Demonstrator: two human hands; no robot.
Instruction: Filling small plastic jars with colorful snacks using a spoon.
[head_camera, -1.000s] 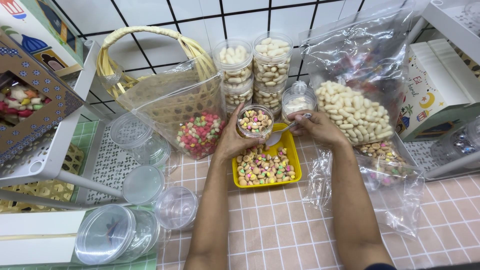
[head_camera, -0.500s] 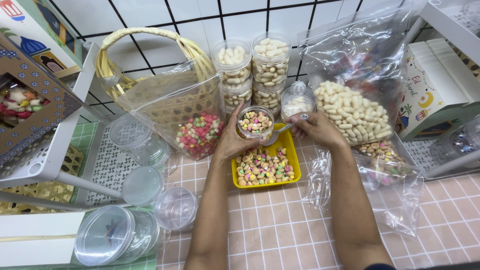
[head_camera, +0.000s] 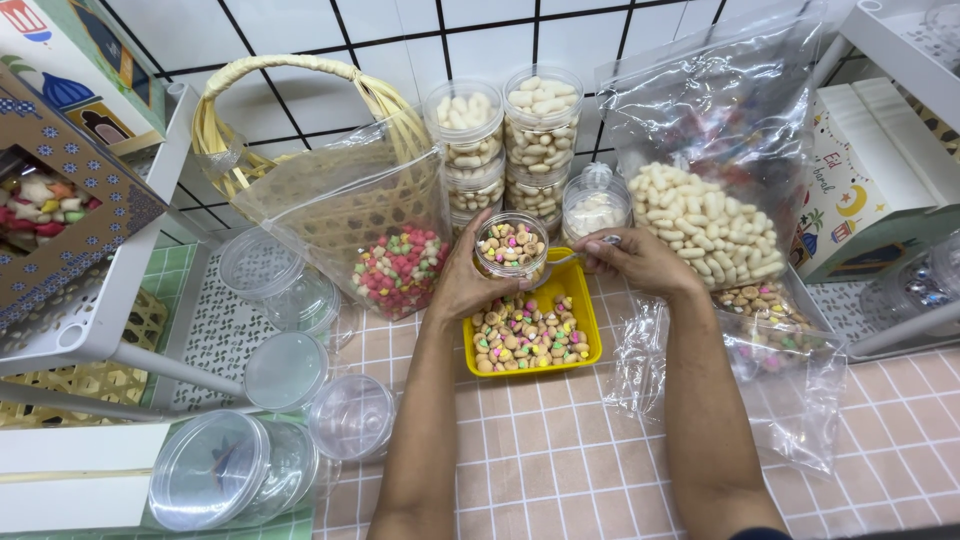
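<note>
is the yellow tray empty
No, the yellow tray holds many small iced biscuits, below the jar in the left hand.

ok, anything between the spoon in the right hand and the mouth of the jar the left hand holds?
Nothing visible. The spoon in the right hand sits beside the open, lidless jar in the left hand, above the yellow tray.
</note>
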